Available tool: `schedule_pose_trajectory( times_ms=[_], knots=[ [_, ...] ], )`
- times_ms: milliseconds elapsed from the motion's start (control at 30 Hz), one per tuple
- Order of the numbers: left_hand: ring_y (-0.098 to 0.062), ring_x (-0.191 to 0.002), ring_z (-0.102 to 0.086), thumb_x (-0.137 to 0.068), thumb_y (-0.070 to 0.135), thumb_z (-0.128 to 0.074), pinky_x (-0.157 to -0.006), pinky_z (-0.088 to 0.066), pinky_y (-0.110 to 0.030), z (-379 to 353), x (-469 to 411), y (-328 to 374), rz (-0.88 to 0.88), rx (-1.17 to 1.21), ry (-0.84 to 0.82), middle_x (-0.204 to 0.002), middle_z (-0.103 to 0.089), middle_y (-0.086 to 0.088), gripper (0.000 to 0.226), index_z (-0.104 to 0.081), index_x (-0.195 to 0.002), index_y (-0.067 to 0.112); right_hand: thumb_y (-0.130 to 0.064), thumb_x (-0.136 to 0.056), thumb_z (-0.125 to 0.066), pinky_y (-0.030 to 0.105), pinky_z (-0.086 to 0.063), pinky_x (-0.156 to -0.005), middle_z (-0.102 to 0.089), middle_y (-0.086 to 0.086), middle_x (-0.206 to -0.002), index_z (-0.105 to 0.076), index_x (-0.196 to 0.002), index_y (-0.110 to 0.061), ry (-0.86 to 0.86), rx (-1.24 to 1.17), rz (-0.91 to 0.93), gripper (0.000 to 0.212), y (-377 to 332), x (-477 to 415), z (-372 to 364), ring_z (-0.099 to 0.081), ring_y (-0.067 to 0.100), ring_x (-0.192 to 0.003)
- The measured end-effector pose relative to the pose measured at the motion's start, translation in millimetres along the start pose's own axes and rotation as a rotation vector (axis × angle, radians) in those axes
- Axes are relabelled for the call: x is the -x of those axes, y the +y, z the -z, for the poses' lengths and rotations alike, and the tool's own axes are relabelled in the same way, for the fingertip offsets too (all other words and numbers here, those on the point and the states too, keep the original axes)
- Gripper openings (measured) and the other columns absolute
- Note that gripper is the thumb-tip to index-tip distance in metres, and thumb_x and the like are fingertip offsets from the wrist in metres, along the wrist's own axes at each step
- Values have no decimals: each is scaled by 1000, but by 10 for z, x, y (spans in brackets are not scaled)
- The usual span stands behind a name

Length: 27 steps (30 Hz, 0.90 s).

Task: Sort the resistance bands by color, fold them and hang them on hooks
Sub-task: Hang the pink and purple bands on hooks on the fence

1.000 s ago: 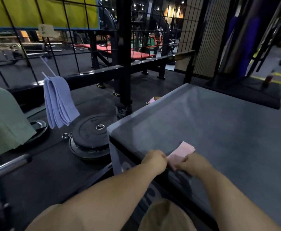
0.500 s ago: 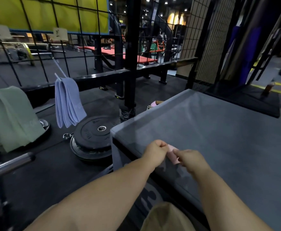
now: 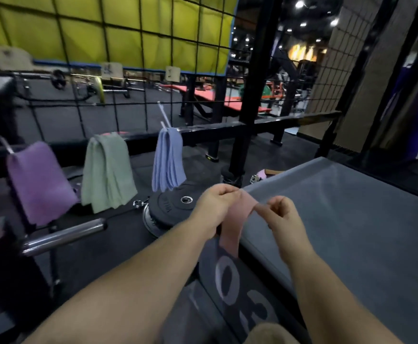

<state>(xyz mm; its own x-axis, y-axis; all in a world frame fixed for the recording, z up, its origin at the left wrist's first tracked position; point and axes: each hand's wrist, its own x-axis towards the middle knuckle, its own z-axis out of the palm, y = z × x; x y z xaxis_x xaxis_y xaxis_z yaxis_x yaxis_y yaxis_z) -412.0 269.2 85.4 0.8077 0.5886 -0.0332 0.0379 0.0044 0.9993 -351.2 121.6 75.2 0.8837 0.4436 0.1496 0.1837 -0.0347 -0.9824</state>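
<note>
Pink band (image 3: 235, 219), flat on the grey desk (image 3: 352, 219) a second ago, now hangs lifted at centre frame. The left hand (image 3: 215, 207) and right hand (image 3: 284, 219) each pinch an end. At left, purple bands (image 3: 39, 182), green bands (image 3: 108, 175) and blue bands (image 3: 168, 165) hang before a wire fence (image 3: 140, 70).

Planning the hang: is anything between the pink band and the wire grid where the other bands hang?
Nothing visible. The left hand and right hand pinch the pink band; the weight plates lie low beneath the path to the grid.
</note>
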Motion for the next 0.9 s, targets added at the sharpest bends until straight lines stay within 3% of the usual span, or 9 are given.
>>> schedule_pose_trajectory(
  times_ms=[133, 233, 333, 433, 533, 633, 733, 800, 900],
  knots=[
    [-10, -63, -53, -90, 22, -66, -56, -41, -24, 506, 98, 61, -17, 38, 19, -71, -61, 5, 8, -64, -82, 21, -37, -58, -80, 31, -44, -92, -63, -10, -107, -58, -81, -27, -240, -53, 77, 33, -142, -54, -448, -59, 8, -106],
    [-10, -56, -48, -90, 24, -67, -51, -37, -24, 881, 233, 110, -28, 51, 37, -64, -56, 2, 19, -57, -75, 20, -25, -62, -80, 30, -46, -94, -64, -7, -123, -58, -73, -22, -425, -113, 103, 25, -251, -57, -799, -59, 9, -118],
    [-9, -49, -51, -91, 20, -66, -46, -39, -20, 1214, 365, 183, -55, 112, 51, -59, -57, 1, 23, -52, -73, 17, -16, -69, -77, 35, -49, -87, -71, 4, -102, -53, -73, -16, -572, -180, 126, 24, -370, -28, -1113, -67, 19, -99],
    [-8, -48, -52, -91, 17, -65, -46, -41, -20, 1467, 459, 238, -63, 154, 106, -59, -59, 1, 22, -53, -73, 17, -22, -68, -77, 31, -50, -81, -70, 5, -88, -50, -72, -12, -603, -169, 146, 29, -511, 25, -1405, -66, 18, -86],
    [-8, -53, -52, -93, 17, -63, -52, -40, -23, 1702, 553, 280, -90, 215, 116, -63, -60, 1, 20, -55, -74, 18, -38, -65, -79, 38, -44, -75, -59, 10, -79, -51, -69, -17, -593, -117, 154, 35, -619, 59, -1650, -55, 21, -76],
    [-17, -75, -56, -95, 23, -60, -70, -42, -29, 1936, 665, 292, -83, 250, 47, -85, -62, -9, 10, -58, -88, 16, -26, -79, -77, 31, -37, -65, -46, -1, -63, -48, -65, -20, -626, -83, 157, 32, -714, 76, -1838, -44, 12, -61],
    [-23, -93, -55, -92, 21, -65, -79, -44, -30, 2155, 781, 265, -118, 203, 16, -101, -62, -10, 11, -56, -96, 15, -33, -69, -79, 31, -34, -61, -42, -3, -60, -47, -64, -22, -670, -57, 152, 34, -827, 117, -2021, -40, 11, -57],
    [-18, -97, -62, -78, 18, -76, -88, -48, -33, 2292, 848, 258, -157, 151, 15, -105, -67, -4, 31, -54, -100, 14, -42, -59, -75, 35, -34, -61, -45, -2, -61, -49, -62, -24, -696, -26, 159, 32, -908, 157, -2146, -42, 12, -58],
    [-4, -77, -58, -61, 18, -80, -74, -48, -24, 2465, 958, 289, -204, 3, 43, -80, -61, 9, 41, -51, -91, 16, -40, -57, -76, 37, -40, -66, -58, 6, -72, -53, -66, -22, -753, -60, 172, 30, -1003, 220, -2321, -52, 18, -68]
  ],
)
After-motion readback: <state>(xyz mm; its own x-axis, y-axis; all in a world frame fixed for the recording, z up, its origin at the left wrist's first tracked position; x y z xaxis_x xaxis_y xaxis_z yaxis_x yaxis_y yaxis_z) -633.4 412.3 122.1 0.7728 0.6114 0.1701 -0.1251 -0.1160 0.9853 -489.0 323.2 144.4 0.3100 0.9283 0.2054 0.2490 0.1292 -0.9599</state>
